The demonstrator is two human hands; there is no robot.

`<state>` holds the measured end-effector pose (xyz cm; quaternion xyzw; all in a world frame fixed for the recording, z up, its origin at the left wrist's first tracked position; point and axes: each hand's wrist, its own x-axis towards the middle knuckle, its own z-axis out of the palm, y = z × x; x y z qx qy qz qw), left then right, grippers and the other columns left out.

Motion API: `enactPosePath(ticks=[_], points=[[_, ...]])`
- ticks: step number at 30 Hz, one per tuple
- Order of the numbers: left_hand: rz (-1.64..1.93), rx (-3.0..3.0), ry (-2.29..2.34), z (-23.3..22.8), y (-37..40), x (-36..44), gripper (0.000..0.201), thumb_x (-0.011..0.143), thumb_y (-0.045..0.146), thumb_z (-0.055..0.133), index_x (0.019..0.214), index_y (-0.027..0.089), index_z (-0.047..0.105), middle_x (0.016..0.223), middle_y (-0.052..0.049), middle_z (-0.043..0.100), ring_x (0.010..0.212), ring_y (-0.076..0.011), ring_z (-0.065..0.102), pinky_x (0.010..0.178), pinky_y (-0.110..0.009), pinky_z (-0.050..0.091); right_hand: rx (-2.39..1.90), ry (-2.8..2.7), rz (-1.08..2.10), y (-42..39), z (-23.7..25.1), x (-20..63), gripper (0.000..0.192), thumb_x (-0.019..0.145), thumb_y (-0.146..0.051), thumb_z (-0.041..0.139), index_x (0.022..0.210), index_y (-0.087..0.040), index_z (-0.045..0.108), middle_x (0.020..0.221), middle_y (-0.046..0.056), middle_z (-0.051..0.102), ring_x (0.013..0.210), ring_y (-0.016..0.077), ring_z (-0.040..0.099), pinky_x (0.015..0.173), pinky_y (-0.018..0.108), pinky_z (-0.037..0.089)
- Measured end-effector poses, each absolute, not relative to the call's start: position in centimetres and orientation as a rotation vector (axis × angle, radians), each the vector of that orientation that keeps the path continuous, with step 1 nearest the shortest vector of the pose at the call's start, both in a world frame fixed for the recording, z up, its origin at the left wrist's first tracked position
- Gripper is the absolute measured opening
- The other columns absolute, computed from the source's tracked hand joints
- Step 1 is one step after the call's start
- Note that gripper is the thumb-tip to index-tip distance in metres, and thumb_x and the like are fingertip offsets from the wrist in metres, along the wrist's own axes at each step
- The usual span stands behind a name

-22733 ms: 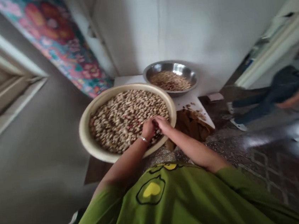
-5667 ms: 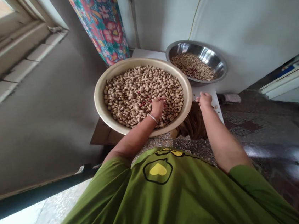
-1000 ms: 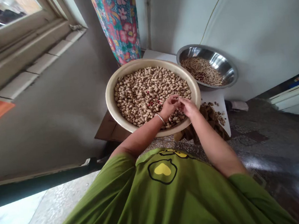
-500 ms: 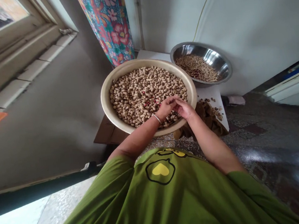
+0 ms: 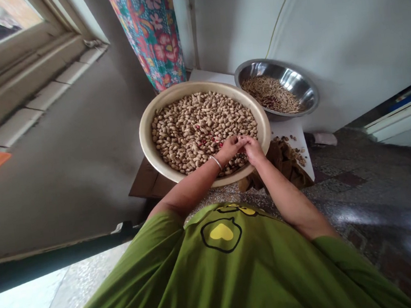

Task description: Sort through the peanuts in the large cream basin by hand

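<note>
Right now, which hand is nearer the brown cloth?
Right. The right hand is over the side of the basin next to the brown cloth; the left hand is farther away, over the peanuts.

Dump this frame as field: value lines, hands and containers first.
left hand: over cream basin, touching right hand; silvery bracelet on wrist
right hand: also over basin
held item: can't tell at this size
basin contents: unshelled peanuts, a few red bits
steel bowl: beyond basin, to its right; thin tan pieces inside
brown cloth: beside basin, at edge of white surface

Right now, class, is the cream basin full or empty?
The cream basin looks largely full: peanuts spread across it, leaving only its upper inside bare.
</note>
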<state>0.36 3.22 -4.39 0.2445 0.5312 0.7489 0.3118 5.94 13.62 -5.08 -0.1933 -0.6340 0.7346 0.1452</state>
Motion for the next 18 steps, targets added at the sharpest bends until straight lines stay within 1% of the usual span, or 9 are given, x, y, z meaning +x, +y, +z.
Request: enactPosePath(ticks=[3,5,7,11,14,16,18], points=[[1.986,0.7,1.494,-4.4,3.1,0.5,0.057,0.066,0.063,0.08,0.08,0.011,0.06,0.068,0.001,0.056,0.061,-0.0081,0.046,0.057,-0.022,0.038,-0.508,-1.844,2.072,13.8,-5.3,6.1,0.046,0.061,-0.049,0.076,0.094,-0.018,0.071,0.097,0.004,0.075,0.092,0.0212,0.069,0.084,0.034,0.059],[1.988,0.704,1.522,-4.3,3.1,0.8,0.054,0.069,0.061,0.079,0.079,0.012,0.059,0.065,0.002,0.053,0.059,-0.0078,0.044,0.054,-0.022,0.034,-0.499,-1.864,2.052,13.8,-5.3,6.2,0.043,0.063,-0.047,0.075,0.094,-0.018,0.072,0.1,0.004,0.075,0.095,0.0212,0.069,0.085,0.033,0.058],[1.989,0.695,1.543,-4.2,3.0,1.0,0.049,0.074,0.057,0.077,0.079,0.012,0.059,0.063,0.003,0.051,0.056,-0.0076,0.042,0.053,-0.022,0.032,-0.52,-1.885,2.046,13.8,-5.3,6.3,0.041,0.065,-0.045,0.073,0.095,-0.018,0.072,0.098,0.004,0.075,0.092,0.0202,0.069,0.079,0.031,0.058],[1.988,0.693,1.58,-4.0,2.8,1.4,0.045,0.078,0.053,0.075,0.082,0.011,0.061,0.064,0.001,0.054,0.056,-0.008,0.043,0.052,-0.022,0.031,-0.574,-1.868,2.049,13.5,-5.0,6.4,0.037,0.064,-0.042,0.07,0.092,-0.017,0.071,0.086,0.003,0.073,0.075,0.0168,0.065,0.061,0.025,0.052],[1.998,0.703,1.591,-3.8,2.9,1.6,0.044,0.079,0.053,0.075,0.08,0.011,0.061,0.064,0.0,0.055,0.055,-0.0081,0.043,0.051,-0.022,0.031,-0.565,-1.828,2.066,13.3,-4.6,6.5,0.037,0.061,-0.043,0.072,0.087,-0.017,0.07,0.081,0.002,0.071,0.068,0.0152,0.061,0.056,0.024,0.047],[2.017,0.67,1.582,-3.8,2.9,1.6,0.042,0.082,0.053,0.072,0.077,0.013,0.06,0.061,0.001,0.053,0.053,-0.0083,0.043,0.05,-0.022,0.032,-0.534,-1.812,2.079,13.1,-4.3,6.6,0.037,0.061,-0.047,0.075,0.084,-0.018,0.068,0.073,0.0,0.067,0.061,0.0129,0.056,0.053,0.024,0.044],[2.029,0.576,1.548,-3.6,2.9,1.6,0.042,0.09,0.052,0.063,0.073,0.015,0.057,0.058,0.0,0.052,0.052,-0.0098,0.046,0.051,-0.023,0.036,-0.489,-1.806,2.105,13.1,-4.0,6.7,0.041,0.062,-0.053,0.078,0.081,-0.018,0.066,0.064,-0.002,0.061,0.054,0.0104,0.048,0.049,0.023,0.038]])
